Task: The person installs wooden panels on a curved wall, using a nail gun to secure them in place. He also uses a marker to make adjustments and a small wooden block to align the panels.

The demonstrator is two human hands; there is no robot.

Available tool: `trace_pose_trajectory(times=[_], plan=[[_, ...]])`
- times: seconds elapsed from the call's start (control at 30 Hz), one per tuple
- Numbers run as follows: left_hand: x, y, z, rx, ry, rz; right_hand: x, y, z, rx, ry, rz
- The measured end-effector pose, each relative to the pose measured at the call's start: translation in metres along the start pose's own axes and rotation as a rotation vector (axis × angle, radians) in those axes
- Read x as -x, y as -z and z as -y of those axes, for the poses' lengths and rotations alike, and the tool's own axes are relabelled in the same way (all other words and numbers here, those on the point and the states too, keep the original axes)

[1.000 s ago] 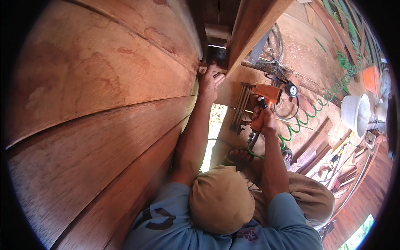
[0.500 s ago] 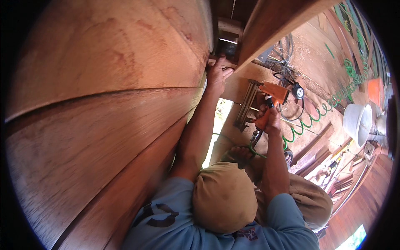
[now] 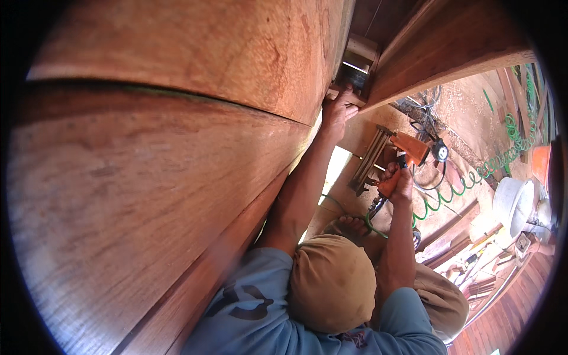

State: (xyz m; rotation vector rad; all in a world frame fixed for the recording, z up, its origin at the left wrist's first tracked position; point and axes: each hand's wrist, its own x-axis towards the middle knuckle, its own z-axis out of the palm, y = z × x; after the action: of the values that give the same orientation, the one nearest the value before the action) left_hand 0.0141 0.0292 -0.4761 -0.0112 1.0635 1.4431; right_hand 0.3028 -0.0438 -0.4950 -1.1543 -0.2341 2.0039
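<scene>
My right hand [image 3: 400, 184] is closed round the handle of an orange nail gun [image 3: 409, 148], held low over the floor with its long magazine to the left. A green coiled air hose [image 3: 441, 204] runs near it. My left hand [image 3: 337, 118] reaches up to a short wooden strip [image 3: 354, 98] between the big wooden panel [image 3: 177, 160] and an upright board [image 3: 438, 71]. One finger lies over the strip and the others press from below, so it sits between them. The strip's far side is hidden.
Grey cables and a round black-and-white device [image 3: 440, 150] lie right of the nail gun. Farther right are a white bucket [image 3: 512, 204], an orange container [image 3: 541, 163] and wood offcuts [image 3: 455, 236]. A tan cap [image 3: 333, 284] covers part of the lower view.
The whole view has shifted, so my hands and the nail gun appear slightly farther right and lower. Both hands keep their holds.
</scene>
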Motion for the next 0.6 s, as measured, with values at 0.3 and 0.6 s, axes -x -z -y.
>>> trace_pose_trajectory(times=[0.3, 0.6], plan=[[0.016, 0.001, 0.001, -0.131, -0.071, -0.035, 0.009, -0.008, 0.007, -0.072, 0.039, 0.044], [0.081, -0.005, 0.077, -0.964, -0.168, 0.116, 0.036, 0.009, 0.047, -0.001, 0.138, 0.016]])
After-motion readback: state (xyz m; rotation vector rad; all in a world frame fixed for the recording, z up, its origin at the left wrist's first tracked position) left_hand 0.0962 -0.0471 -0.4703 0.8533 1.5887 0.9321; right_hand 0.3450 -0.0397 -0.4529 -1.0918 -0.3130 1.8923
